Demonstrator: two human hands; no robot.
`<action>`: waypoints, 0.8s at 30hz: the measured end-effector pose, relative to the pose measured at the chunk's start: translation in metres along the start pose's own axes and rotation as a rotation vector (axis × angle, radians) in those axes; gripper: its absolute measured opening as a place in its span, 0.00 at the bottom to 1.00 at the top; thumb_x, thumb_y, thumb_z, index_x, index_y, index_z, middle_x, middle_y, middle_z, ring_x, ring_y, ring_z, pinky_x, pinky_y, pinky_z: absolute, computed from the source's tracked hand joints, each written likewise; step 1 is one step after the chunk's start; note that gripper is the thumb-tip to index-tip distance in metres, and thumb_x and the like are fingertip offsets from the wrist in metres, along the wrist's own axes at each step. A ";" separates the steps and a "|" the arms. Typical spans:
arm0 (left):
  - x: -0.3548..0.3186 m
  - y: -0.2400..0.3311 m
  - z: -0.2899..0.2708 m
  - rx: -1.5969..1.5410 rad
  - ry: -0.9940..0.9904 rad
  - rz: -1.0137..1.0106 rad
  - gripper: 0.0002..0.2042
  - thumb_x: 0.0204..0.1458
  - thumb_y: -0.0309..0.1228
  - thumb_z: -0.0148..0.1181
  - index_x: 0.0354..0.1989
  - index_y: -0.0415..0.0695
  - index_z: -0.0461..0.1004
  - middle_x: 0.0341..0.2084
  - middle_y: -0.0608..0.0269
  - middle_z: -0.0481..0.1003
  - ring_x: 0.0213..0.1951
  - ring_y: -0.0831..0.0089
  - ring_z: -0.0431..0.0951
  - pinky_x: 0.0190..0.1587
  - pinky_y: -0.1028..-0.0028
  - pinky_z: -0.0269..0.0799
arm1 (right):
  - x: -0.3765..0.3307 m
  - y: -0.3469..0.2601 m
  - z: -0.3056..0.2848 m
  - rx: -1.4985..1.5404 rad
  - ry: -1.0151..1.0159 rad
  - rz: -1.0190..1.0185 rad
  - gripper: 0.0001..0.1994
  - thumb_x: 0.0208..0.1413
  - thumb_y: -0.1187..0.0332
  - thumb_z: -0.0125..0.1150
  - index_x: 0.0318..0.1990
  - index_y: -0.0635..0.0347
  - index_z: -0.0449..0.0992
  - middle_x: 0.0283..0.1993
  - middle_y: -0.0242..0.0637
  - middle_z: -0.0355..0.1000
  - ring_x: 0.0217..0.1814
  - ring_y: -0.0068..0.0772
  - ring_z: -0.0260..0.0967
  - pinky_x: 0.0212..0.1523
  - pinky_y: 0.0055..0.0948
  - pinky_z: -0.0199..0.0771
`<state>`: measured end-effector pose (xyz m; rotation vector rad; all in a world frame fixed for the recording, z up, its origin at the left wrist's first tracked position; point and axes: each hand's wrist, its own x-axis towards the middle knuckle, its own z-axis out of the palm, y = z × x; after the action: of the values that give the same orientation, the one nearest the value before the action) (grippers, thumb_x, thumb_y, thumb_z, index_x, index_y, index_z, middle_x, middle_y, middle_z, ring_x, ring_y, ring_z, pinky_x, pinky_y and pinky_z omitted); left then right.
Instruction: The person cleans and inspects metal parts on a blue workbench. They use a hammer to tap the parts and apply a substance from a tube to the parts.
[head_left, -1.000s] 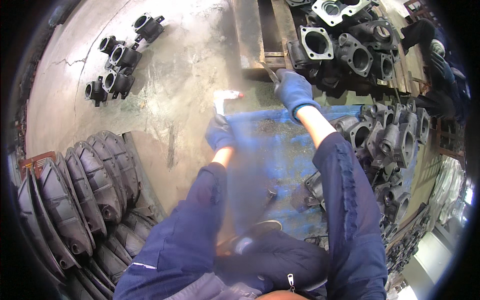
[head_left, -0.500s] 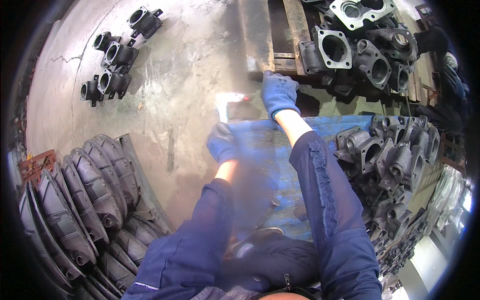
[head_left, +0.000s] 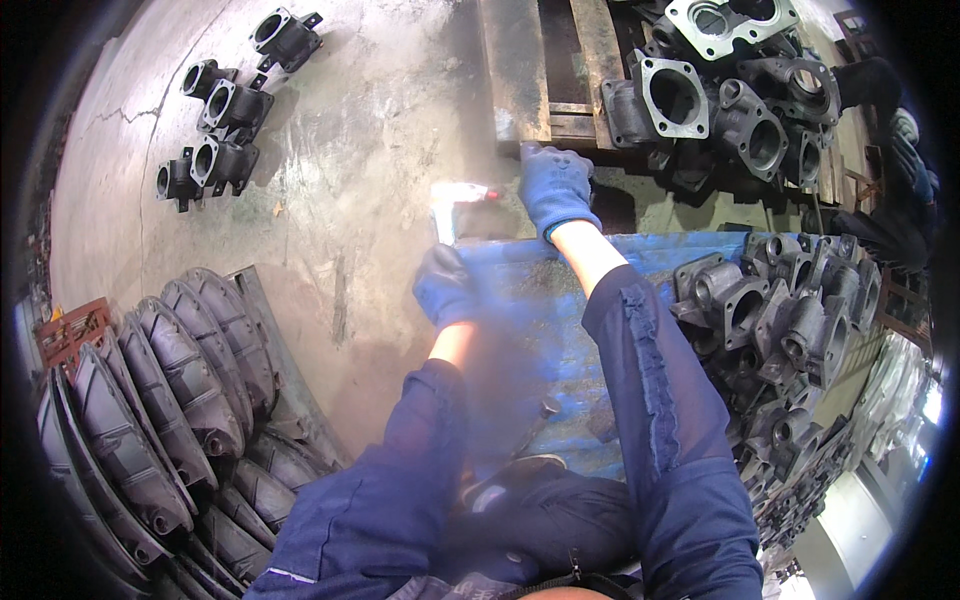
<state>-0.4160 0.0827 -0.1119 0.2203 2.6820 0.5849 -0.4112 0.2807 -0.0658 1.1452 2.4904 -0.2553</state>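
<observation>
The left hand (head_left: 445,285), in a blue knitted work glove, is closed around the lower end of a pale, blurred tool (head_left: 452,207) whose head shows a small red mark; what kind of tool it is cannot be told through the blur. The tool stands just off the far left corner of the blue plastic sheet (head_left: 540,330) spread on the floor. The right hand (head_left: 555,190), gloved the same way, lies palm down with its fingers spread a little, just beyond the far edge of that sheet — its fingertips touch the near end of the weathered wooden pallet (head_left: 530,70), and it holds nothing.

Both forearms are bare between glove and dark blue sleeve, and they cross above the sheet. On the sheet, near the person's body, lies a small dark metal piece (head_left: 545,410).

To the right of the sheet, touching its edge, is a crowded heap of grey cast-metal housings (head_left: 790,320) with round flanged openings. Beyond the sheet, on the pallet, rests another pile of larger dark cast housings (head_left: 720,80) with square flanges. Well to the left of the sheet, a row of ribbed grey cast covers (head_left: 150,400) stands on edge — and farther off, across the bare concrete floor (head_left: 340,180), a small cluster of black flanged castings (head_left: 220,120) sits apart.
</observation>
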 end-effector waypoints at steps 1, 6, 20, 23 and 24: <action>0.000 0.000 0.000 -0.002 0.010 0.020 0.11 0.59 0.36 0.48 0.30 0.43 0.71 0.32 0.49 0.76 0.41 0.51 0.77 0.46 0.59 0.72 | 0.000 0.000 -0.001 -0.009 0.010 -0.033 0.11 0.56 0.64 0.61 0.46 0.49 0.80 0.45 0.38 0.80 0.49 0.42 0.79 0.44 0.43 0.75; 0.001 -0.001 0.002 0.030 0.036 0.031 0.11 0.59 0.36 0.48 0.29 0.43 0.71 0.32 0.49 0.76 0.40 0.50 0.77 0.45 0.59 0.71 | -0.001 0.001 -0.006 0.034 -0.022 0.042 0.13 0.54 0.63 0.64 0.48 0.49 0.79 0.46 0.40 0.80 0.49 0.42 0.79 0.44 0.45 0.75; 0.003 -0.003 0.005 -0.169 0.016 -0.040 0.16 0.61 0.37 0.42 0.28 0.40 0.71 0.30 0.42 0.76 0.34 0.45 0.76 0.40 0.57 0.71 | -0.020 0.011 -0.007 0.430 -0.089 -0.239 0.16 0.57 0.66 0.58 0.52 0.55 0.75 0.48 0.45 0.77 0.52 0.49 0.75 0.54 0.45 0.71; 0.006 -0.012 0.013 -0.200 0.033 -0.057 0.16 0.61 0.37 0.42 0.27 0.40 0.71 0.29 0.42 0.76 0.33 0.44 0.75 0.39 0.57 0.71 | -0.067 0.048 -0.020 1.045 -0.251 -0.093 0.15 0.61 0.62 0.58 0.51 0.60 0.76 0.42 0.41 0.79 0.47 0.35 0.77 0.48 0.33 0.75; 0.010 -0.014 0.018 -0.089 0.108 0.004 0.16 0.61 0.38 0.42 0.27 0.41 0.70 0.29 0.43 0.75 0.32 0.45 0.76 0.38 0.58 0.70 | -0.089 0.067 -0.027 1.126 -0.283 -0.065 0.17 0.61 0.60 0.58 0.51 0.62 0.75 0.43 0.40 0.78 0.48 0.32 0.75 0.49 0.32 0.73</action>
<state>-0.4187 0.0784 -0.1362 0.1740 2.7518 0.7352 -0.3149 0.2719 -0.0045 1.2235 2.0588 -1.8418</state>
